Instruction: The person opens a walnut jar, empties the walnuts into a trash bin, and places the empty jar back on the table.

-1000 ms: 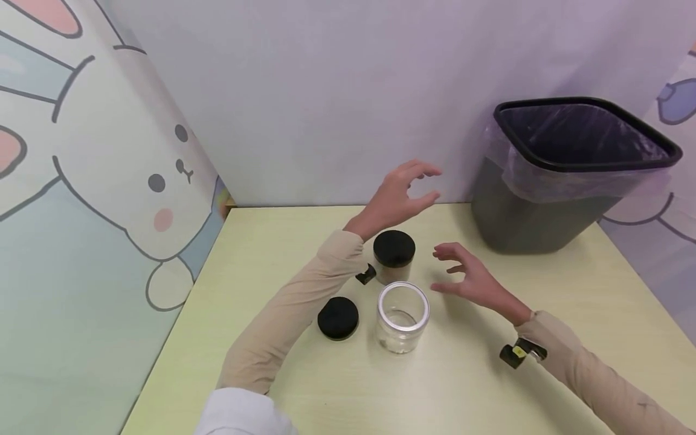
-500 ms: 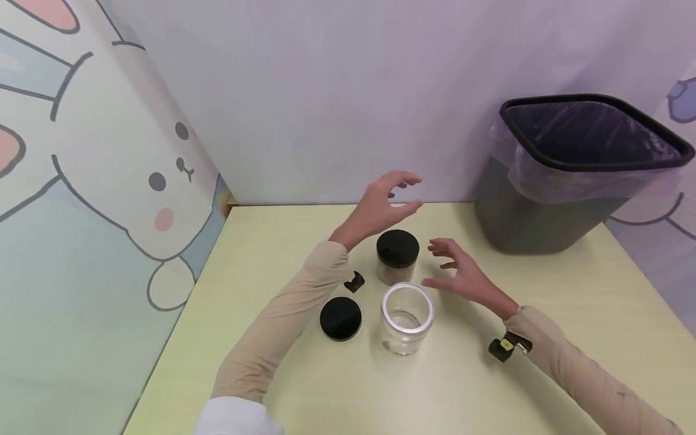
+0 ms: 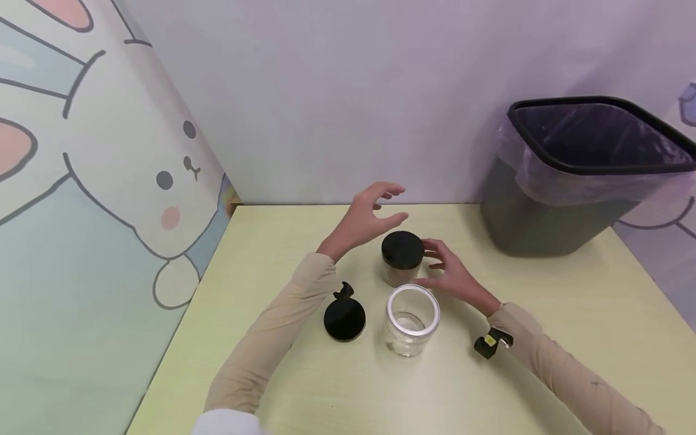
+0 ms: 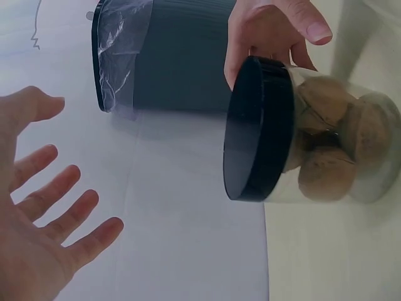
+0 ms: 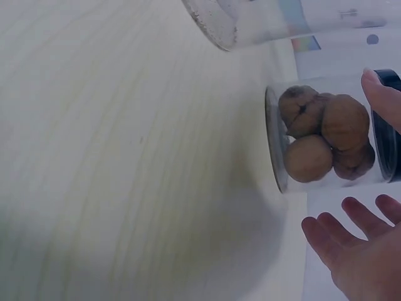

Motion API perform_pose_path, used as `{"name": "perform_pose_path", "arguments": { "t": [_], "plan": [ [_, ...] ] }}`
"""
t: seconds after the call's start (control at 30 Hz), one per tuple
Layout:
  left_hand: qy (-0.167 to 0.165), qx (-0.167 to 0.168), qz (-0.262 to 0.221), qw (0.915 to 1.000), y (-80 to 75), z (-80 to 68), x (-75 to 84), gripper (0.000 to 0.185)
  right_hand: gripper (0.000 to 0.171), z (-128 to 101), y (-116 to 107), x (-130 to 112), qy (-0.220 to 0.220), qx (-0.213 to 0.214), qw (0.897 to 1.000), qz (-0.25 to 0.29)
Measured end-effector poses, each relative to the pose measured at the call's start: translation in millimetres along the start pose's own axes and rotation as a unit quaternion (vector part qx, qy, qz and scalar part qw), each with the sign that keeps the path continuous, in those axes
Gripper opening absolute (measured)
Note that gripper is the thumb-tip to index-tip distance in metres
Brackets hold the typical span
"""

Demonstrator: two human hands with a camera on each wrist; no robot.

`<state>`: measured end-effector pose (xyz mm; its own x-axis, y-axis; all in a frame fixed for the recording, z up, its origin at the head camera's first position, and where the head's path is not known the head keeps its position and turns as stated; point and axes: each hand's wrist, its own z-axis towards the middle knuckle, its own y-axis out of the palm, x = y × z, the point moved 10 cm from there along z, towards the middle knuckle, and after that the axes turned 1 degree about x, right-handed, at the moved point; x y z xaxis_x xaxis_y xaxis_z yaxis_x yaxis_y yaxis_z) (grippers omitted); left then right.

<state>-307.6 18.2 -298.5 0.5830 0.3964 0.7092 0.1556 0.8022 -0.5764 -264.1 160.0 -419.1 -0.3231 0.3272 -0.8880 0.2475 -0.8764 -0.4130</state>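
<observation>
A clear jar with a black lid [image 3: 402, 251] stands upright on the table. Several brown, roundish, wrinkled pieces [image 5: 307, 160] fill much of it. My right hand [image 3: 451, 275] is spread at the jar's right side, thumb in front and fingers behind; whether it touches cannot be told. Up and to the left of the lidded jar, my left hand [image 3: 361, 220] hovers with fingers apart and holds nothing. A second clear jar [image 3: 410, 320], lidless with a silvery rim, stands in front. To its left lies a loose black lid [image 3: 345, 320].
A dark grey bin [image 3: 538, 211] with a black rim and a clear liner stands at the back right of the pale wooden table [image 3: 337, 386]. A plain pale wall [image 3: 326, 103] rises behind, and a cartoon rabbit panel [image 3: 125, 151] borders the left.
My right hand has moved left, from apart to right beside the lidded jar. My left hand has come down and left, nearer the jar. Jars and lid stay put as the view shifts slightly.
</observation>
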Motion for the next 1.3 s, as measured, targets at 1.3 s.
{"name": "perform_pose_path", "arguments": {
  "t": [1.3],
  "plan": [
    [-0.040,-0.037,-0.009,0.9985,1.2,-57.5,-30.6,0.056,0.084,2.6,14.2,-6.2,-0.011,0.067,0.998,-0.007]
  ]
}}
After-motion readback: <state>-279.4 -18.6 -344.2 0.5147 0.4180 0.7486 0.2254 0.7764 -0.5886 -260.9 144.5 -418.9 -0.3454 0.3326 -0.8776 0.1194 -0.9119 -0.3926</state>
